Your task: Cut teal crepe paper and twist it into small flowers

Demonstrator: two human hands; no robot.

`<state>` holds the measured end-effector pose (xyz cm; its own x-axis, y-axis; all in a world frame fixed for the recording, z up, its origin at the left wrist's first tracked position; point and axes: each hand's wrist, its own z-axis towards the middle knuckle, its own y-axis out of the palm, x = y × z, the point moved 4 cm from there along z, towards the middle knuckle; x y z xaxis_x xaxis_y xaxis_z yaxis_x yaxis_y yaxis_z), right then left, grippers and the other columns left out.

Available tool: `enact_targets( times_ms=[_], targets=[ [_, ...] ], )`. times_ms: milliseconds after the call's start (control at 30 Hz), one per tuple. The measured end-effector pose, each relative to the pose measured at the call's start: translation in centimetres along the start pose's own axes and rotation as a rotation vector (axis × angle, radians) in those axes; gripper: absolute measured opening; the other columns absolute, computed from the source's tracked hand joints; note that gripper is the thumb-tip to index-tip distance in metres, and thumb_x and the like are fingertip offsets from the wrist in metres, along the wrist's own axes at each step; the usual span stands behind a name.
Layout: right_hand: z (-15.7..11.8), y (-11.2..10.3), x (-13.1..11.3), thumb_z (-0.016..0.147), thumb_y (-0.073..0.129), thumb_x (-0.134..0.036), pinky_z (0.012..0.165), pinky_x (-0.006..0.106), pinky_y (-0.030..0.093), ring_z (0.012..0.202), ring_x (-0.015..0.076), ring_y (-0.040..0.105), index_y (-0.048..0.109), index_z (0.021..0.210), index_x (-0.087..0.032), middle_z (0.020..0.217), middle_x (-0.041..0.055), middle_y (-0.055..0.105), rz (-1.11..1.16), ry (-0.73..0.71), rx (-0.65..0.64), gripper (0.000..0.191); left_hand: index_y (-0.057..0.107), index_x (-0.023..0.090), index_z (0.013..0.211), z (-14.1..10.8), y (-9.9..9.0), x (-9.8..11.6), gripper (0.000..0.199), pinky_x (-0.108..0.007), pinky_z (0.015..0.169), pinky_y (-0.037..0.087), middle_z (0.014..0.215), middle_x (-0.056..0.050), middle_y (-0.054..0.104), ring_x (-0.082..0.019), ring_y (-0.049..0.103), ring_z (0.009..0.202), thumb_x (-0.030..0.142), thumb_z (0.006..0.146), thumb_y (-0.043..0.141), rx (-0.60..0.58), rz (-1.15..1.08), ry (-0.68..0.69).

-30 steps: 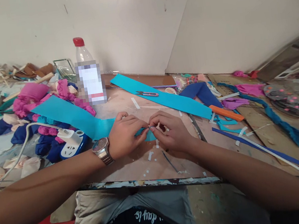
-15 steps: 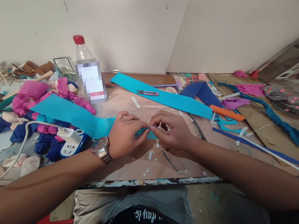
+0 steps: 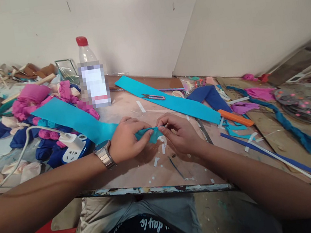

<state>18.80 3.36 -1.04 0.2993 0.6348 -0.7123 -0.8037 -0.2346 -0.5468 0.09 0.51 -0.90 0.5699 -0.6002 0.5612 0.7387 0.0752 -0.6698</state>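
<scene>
A long turquoise strip [image 3: 82, 119] runs from the pile at the left to my hands, its end pinched between them. My left hand [image 3: 131, 137], with a watch on the wrist, holds the strip between thumb and fingers. Close beside it, my right hand [image 3: 179, 132] pinches the strip's upper edge at its end. Behind the hands lies a second turquoise strip [image 3: 171, 102] with small pink-handled snips [image 3: 154, 96] on top. Small white pieces [image 3: 156, 162] and a thin dark strand [image 3: 176, 167] lie in front of the hands.
A bottle with a red cap [image 3: 81, 41] stands behind a phone. A power strip [image 3: 75, 152] with a white plug sits left of my wrist, beside bundled cloth pieces [image 3: 32, 94]. An orange cutter [image 3: 235, 117], blue strips and a white stick [image 3: 298, 169] lie to the right.
My left hand has shifted slightly left and turned. More of the turquoise strip now shows between my hands, its edge stretched between the fingertips. My right hand has moved a little right.
</scene>
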Motion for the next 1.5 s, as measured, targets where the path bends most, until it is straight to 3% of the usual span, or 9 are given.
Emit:
enact_targets(
  times_ms=[267,367,500,1033,1167,1267,1500],
  targets=[
    [-0.1,-0.2,-0.3,0.095,0.069,-0.037,0.070,0.031,0.051,0.080,0.0176,0.065,0.070,0.097,-0.022,0.091,0.0038,0.073,-0.073,-0.085,-0.023,0.015,0.080,0.024,0.099,-0.1,0.5,-0.2,0.021,-0.039,0.086,0.051,0.095,-0.002,0.083,-0.022,0.074,0.089,0.034,0.100,0.062,-0.038,-0.071,-0.014],
    [-0.1,-0.3,-0.2,0.096,0.068,-0.033,0.070,0.031,0.052,0.078,0.0173,0.067,0.070,0.090,-0.022,0.086,0.0032,0.074,-0.103,-0.071,0.013,0.013,0.081,0.024,0.098,0.0,0.5,-0.3,0.023,-0.038,0.085,0.053,0.094,-0.003,0.082,-0.022,0.074,0.088,0.036,0.099,0.062,-0.048,-0.071,-0.027],
    [-0.3,-0.5,0.1,0.094,0.071,-0.032,0.074,0.032,0.056,0.082,0.0187,0.072,0.073,0.095,-0.023,0.090,0.0037,0.078,-0.136,-0.068,0.064,0.009,0.080,0.022,0.094,0.1,0.3,-0.3,0.022,-0.035,0.078,0.053,0.090,-0.003,0.082,-0.021,0.074,0.082,0.034,0.098,0.061,-0.042,-0.098,-0.033],
    [-0.2,-0.8,-1.2,0.095,0.068,-0.021,0.077,0.031,0.061,0.084,0.0178,0.074,0.074,0.100,-0.024,0.091,0.0051,0.078,-0.163,-0.327,0.041,0.008,0.075,0.017,0.086,0.3,0.3,-0.7,0.022,-0.027,0.072,0.048,0.082,0.001,0.075,-0.016,0.066,0.077,0.017,0.083,0.053,-0.146,-0.340,-0.223],
    [-0.2,-0.8,-1.5,0.095,0.068,-0.017,0.078,0.031,0.061,0.086,0.0185,0.074,0.074,0.102,-0.024,0.092,0.0060,0.078,-0.174,-0.377,0.034,0.011,0.075,0.017,0.088,0.2,0.4,-0.6,0.018,-0.028,0.074,0.048,0.083,0.000,0.075,-0.016,0.065,0.079,0.026,0.088,0.059,-0.160,-0.351,-0.215],
    [-0.3,-0.7,-1.6,0.094,0.067,-0.014,0.078,0.031,0.061,0.088,0.0189,0.075,0.074,0.104,-0.024,0.093,0.0059,0.079,-0.168,-0.416,0.027,0.016,0.074,0.016,0.085,0.2,0.4,-0.6,0.029,-0.027,0.071,0.046,0.080,-0.001,0.073,-0.016,0.063,0.076,0.039,0.095,0.060,-0.148,-0.352,-0.222],
    [-0.2,-0.7,-1.5,0.094,0.069,-0.016,0.076,0.031,0.061,0.084,0.0185,0.075,0.074,0.104,-0.024,0.092,0.0062,0.079,-0.197,-0.404,0.047,0.013,0.075,0.016,0.085,0.2,0.6,-0.9,0.028,-0.027,0.070,0.047,0.082,-0.002,0.075,-0.016,0.065,0.077,0.039,0.095,0.063,-0.117,-0.382,-0.275]
  ],
)
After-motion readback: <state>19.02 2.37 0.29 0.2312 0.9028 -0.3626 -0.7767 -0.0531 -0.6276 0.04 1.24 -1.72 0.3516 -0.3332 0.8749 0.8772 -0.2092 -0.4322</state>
